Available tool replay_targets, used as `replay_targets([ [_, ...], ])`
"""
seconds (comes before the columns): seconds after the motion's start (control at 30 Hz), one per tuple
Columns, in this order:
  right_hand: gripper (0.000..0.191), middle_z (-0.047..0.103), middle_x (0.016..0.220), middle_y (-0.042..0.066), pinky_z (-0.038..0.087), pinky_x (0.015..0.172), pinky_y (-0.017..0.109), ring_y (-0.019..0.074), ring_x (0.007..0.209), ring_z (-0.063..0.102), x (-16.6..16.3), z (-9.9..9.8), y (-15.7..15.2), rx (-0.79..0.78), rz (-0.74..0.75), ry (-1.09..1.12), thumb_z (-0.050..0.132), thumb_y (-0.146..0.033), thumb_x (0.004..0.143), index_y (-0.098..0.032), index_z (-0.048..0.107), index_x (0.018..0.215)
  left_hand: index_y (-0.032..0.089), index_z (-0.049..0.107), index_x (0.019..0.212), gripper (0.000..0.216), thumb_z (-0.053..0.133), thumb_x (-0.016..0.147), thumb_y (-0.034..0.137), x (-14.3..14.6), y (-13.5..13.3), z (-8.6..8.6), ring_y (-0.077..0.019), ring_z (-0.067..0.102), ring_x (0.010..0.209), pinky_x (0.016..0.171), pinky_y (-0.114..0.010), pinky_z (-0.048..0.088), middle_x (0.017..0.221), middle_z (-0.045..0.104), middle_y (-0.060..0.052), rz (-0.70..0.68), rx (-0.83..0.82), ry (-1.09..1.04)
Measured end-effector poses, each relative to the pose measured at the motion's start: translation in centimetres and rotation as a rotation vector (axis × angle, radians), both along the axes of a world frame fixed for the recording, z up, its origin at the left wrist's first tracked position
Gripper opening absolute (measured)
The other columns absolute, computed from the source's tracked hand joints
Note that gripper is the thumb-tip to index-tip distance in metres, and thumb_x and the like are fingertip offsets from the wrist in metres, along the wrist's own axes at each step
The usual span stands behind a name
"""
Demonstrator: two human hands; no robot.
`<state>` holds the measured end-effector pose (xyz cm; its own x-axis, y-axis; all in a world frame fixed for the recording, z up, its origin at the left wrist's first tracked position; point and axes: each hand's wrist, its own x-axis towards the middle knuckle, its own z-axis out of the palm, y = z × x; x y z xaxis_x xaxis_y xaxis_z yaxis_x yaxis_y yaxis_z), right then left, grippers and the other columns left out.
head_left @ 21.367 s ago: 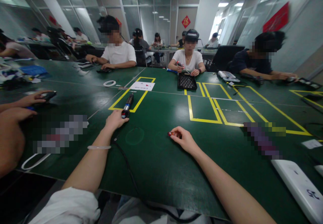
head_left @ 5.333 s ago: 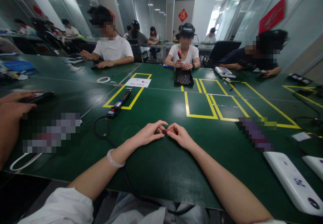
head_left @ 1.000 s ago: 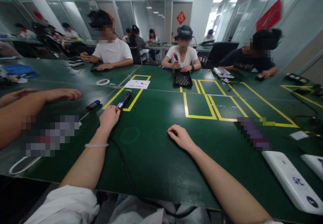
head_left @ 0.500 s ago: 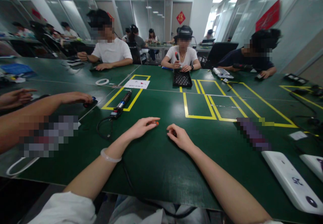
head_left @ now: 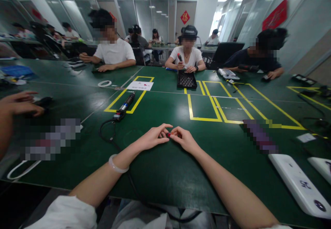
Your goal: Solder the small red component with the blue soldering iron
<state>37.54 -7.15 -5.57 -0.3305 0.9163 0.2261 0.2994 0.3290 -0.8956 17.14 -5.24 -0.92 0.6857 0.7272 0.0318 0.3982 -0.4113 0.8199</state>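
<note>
My left hand and my right hand meet fingertip to fingertip on the green table. Between them they pinch a small red part, most of it hidden by the fingers. A corded electric screwdriver lies untouched on the table beyond my left hand, its black cable looping back toward me under my left forearm. A pale bracelet sits on my left wrist.
Yellow tape outlines mark the table ahead. A black tray sits before the person opposite. White devices lie at the right. A neighbour's hand rests at the left. Several people sit around the table.
My left hand left the screwdriver, carried a small red piece to the right, and now meets my right hand. The neighbour's arm at the left has drawn back.
</note>
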Motion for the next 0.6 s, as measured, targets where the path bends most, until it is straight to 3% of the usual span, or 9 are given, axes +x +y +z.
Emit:
replay_targets([
  [0.23, 0.035, 0.065, 0.067, 0.001, 0.044, 0.068, 0.025, 0.0128, 0.064, 0.057, 0.22, -0.20, 0.52, -0.057, 0.038, 0.057, 0.045, -0.042, 0.095, -0.016, 0.060, 0.076, 0.022, 0.054, 0.106, 0.018, 0.051, 0.090, 0.029, 0.57, -0.67, 0.46, -0.0143, 0.062, 0.085, 0.078, -0.025, 0.046, 0.091, 0.065, -0.001, 0.021, 0.172, 0.028],
  [0.33, 0.035, 0.063, 0.066, 0.001, 0.044, 0.068, 0.026, 0.0128, 0.064, 0.056, 0.14, -0.30, 0.50, -0.062, 0.039, 0.082, 0.043, -0.042, 0.095, -0.017, 0.058, 0.077, 0.022, 0.054, 0.103, 0.015, 0.049, 0.091, 0.030, 0.54, -0.67, 0.53, -0.0149, 0.063, 0.088, 0.080, -0.026, 0.046, 0.094, 0.067, -0.002, 0.025, 0.158, 0.032],
  [0.4, 0.025, 0.062, 0.069, -0.001, 0.044, 0.065, 0.025, 0.0127, 0.064, 0.056, 0.03, -0.37, 0.39, -0.089, 0.031, 0.145, 0.050, -0.042, 0.092, -0.018, 0.056, 0.090, 0.022, 0.054, 0.103, 0.016, 0.049, 0.092, 0.032, 0.45, -0.62, 0.43, -0.0154, 0.064, 0.088, 0.079, -0.026, 0.047, 0.093, 0.067, -0.002, 0.042, 0.156, 0.035],
  [0.47, 0.027, 0.061, 0.074, -0.002, 0.042, 0.061, 0.023, 0.0119, 0.064, 0.055, -0.06, -0.36, 0.23, -0.091, 0.026, 0.180, 0.060, -0.040, 0.085, -0.019, 0.052, 0.101, 0.022, 0.055, 0.103, 0.017, 0.049, 0.091, 0.033, 0.40, -0.57, 0.27, -0.0156, 0.063, 0.087, 0.078, -0.027, 0.047, 0.093, 0.066, -0.002, 0.058, 0.161, 0.035],
  [0.6, 0.023, 0.060, 0.077, -0.001, 0.039, 0.059, 0.022, 0.0108, 0.063, 0.052, -0.04, -0.22, 0.04, -0.046, 0.016, 0.130, 0.063, -0.035, 0.083, -0.018, 0.054, 0.097, 0.022, 0.055, 0.106, 0.023, 0.049, 0.091, 0.038, -0.01, 0.01, 0.17, -0.0157, 0.063, 0.087, 0.078, -0.027, 0.047, 0.094, 0.066, -0.003, 0.040, 0.144, 0.029],
])
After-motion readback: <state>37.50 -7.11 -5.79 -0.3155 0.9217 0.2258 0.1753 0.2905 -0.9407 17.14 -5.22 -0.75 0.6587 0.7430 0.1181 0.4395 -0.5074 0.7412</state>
